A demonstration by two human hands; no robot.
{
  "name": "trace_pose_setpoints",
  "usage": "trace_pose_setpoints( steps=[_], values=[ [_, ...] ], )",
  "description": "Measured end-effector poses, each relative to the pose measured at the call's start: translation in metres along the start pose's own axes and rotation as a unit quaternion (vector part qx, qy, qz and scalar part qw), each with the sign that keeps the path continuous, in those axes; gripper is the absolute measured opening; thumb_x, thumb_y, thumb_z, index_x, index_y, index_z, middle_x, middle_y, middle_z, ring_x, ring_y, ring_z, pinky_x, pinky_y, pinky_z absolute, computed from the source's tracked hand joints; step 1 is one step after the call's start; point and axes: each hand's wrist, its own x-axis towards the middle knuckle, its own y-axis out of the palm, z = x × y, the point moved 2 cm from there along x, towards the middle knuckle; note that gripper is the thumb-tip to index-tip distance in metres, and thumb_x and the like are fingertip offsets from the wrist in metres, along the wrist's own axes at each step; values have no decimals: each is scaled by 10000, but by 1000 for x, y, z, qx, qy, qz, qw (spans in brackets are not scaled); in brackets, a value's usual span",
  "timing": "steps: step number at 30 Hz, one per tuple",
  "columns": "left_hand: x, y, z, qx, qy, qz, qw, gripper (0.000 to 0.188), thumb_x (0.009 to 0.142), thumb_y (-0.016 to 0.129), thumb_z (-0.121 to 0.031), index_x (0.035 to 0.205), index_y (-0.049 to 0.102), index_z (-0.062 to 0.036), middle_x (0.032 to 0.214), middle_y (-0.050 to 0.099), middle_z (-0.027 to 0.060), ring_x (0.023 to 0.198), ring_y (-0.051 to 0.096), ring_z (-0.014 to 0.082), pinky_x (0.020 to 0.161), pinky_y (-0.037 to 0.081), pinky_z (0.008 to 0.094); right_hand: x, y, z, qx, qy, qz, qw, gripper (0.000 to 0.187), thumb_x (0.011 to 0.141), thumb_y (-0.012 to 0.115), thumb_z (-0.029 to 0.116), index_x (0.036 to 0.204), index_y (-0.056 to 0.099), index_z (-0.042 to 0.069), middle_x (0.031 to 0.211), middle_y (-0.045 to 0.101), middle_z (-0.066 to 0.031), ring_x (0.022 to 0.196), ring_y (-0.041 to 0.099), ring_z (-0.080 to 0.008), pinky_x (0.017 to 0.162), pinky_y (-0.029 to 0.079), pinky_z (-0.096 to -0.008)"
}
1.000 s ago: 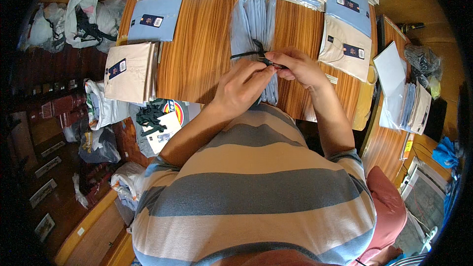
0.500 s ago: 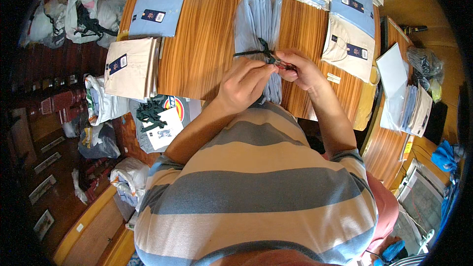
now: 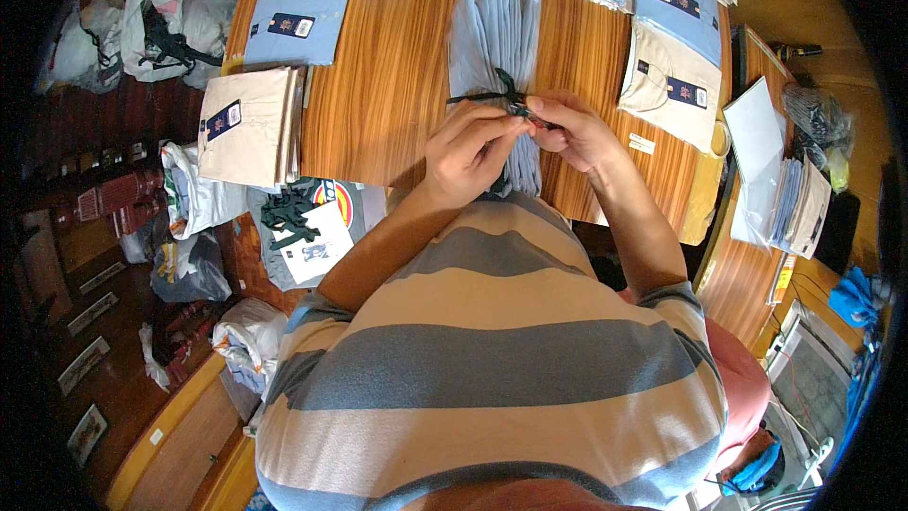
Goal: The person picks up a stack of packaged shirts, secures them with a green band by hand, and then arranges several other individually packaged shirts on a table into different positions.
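Note:
A stack of light-blue folded garments in clear plastic (image 3: 494,33) stands on edge on the wooden table in front of me. A black fabric strip (image 3: 478,96) runs round it, knotted on top. My left hand (image 3: 463,153) is closed at the near side of the knot, its fingertips pinching the strip. My right hand (image 3: 574,132) is closed beside it, holding a small red-and-black hand tool (image 3: 540,121), possibly snips, against the strip near the knot. Fingers cover most of the tool and the strip's end.
Folded beige shirts (image 3: 248,128) and blue shirts (image 3: 295,24) with dark tags line the table's left, far and right edges. A yellow tape roll (image 3: 722,135) lies at the right edge. Black strips (image 3: 288,213) lie on a grey printed cloth at lower left. Plastic bags (image 3: 156,28) sit further left.
The tool in my right hand has turned, and its red part is now mostly covered by fingers. My left hand stays pinched by the knot. The bundle has hardly moved.

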Motion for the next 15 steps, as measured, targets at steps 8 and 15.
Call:
trace_pose_setpoints(
  steps=[8, 15],
  values=[
    [-9, -6, 5, -60, -95, 7, 994, 172, 839, 792, 81, 974, 716, 6, 934, 718, 98, 752, 655, 159, 634, 518, 281, -4, 7, -1, 41, -41, 57, 997, 422, 1047, 566, 412, 914, 644, 18, 625, 442, 68, 499, 323, -32, 470, 207, -229],
    [-57, -80, 22, -108, -344, -7, 933, 319, 925, 707, 56, 1225, 621, -11, 996, 684, 39, 931, 633, 108, 850, 507, 242, -12, -17, -14, 207, -163, 62, 963, 527, 1036, 458, 504, 1051, 616, 1, 632, 403, 52, 522, 334, -76, 498, 248, -250]
  ],
)
